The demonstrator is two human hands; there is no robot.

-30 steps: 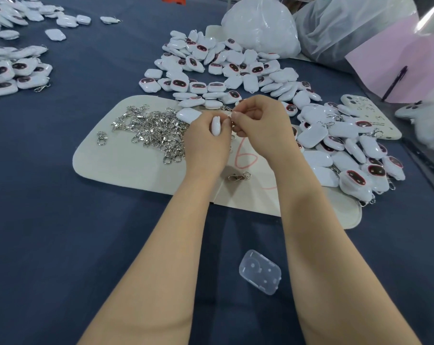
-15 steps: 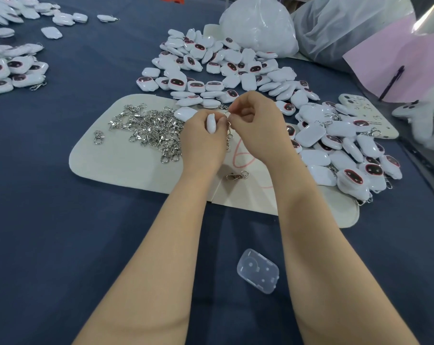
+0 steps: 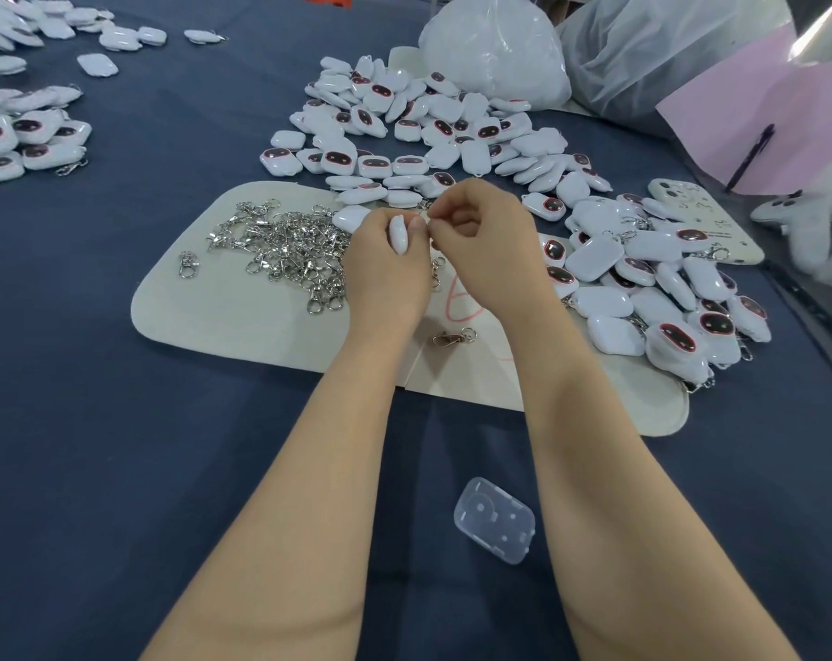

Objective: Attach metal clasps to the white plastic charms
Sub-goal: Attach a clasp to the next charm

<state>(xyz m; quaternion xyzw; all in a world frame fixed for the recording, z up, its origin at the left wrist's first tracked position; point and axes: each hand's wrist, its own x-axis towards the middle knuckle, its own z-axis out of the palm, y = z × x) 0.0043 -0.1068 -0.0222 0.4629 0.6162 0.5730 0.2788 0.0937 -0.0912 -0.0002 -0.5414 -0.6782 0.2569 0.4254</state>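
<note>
My left hand (image 3: pixel 386 269) grips a white plastic charm (image 3: pixel 398 234) edge-on, over the cream mat (image 3: pixel 232 322). My right hand (image 3: pixel 492 236) pinches a small metal clasp (image 3: pixel 436 268) at the charm's top; most of the clasp hangs hidden between my hands. Left of my hands, a heap of silver clasps (image 3: pixel 285 245) lies on the mat. One clasp (image 3: pixel 453 337) lies alone on the mat below my hands. A pile of charms without clasps (image 3: pixel 428 131) spreads behind the mat. Charms with clasps (image 3: pixel 652 288) are heaped at the right.
More charms (image 3: pixel 27 136) lie at the far left on the blue cloth. A clear plastic case (image 3: pixel 495 520) sits near my right forearm. White plastic bags (image 3: pixel 495 45) stand at the back, and pink paper with a pen (image 3: pixel 757 150) lies at the right.
My hands have stayed together over the mat, the fingers of my right hand shifting slightly at the charm's top. Nothing else has moved.
</note>
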